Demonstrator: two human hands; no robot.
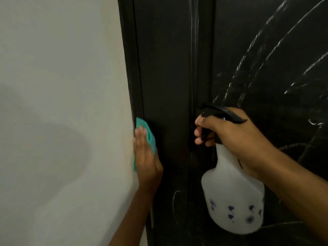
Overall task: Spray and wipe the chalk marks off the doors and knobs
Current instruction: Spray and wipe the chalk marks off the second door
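**Cloth on the door edge, spray bottle held at the middle**

The plain pale grey wall [58,103] fills the left half of the view. To its right stands the tall black door [166,68], and beside it a second black door panel [266,50], which carries long curved white chalk marks [276,55]. One small chalk loop [176,201] is low on the first door.

The white translucent plastic spray bottle with small blue dots and a black trigger head [232,197] hangs near the seam between the two doors. The right hand [230,137] grips its neck, fingers curled around the trigger.

The left hand [146,157] lies flat, fingers straight and together, and presses the small teal cleaning cloth [150,134] against the left edge of the door, just beside the wall.
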